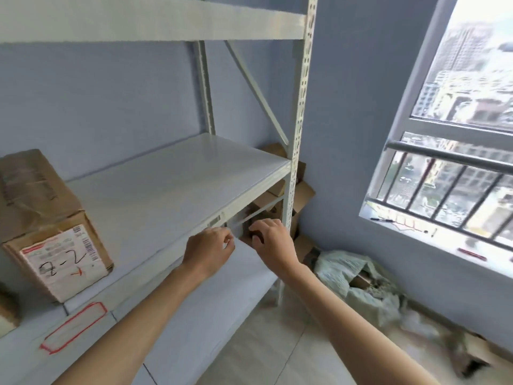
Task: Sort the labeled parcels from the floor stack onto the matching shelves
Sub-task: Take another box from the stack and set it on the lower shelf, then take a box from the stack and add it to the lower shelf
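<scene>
A white metal shelf rack (177,173) stands in front of me. On its middle shelf at the left sits a brown parcel (47,218) with a white label marked in black handwriting. Both my arms reach under the front edge of that shelf toward the lower shelf (244,273). My right hand (273,240) curls its fingers over a small brown parcel (248,235) standing on the lower shelf, mostly hidden by the shelf beam. My left hand (209,250) is just left of it, fingers bent, its tips hidden; whether it touches the parcel is unclear.
A red-outlined tag (73,327) is stuck on the shelf's front edge. Several cardboard boxes (301,194) are piled behind the rack's right post. Crumpled pale wrapping (358,276) and a box (469,354) lie on the floor under the window (455,173).
</scene>
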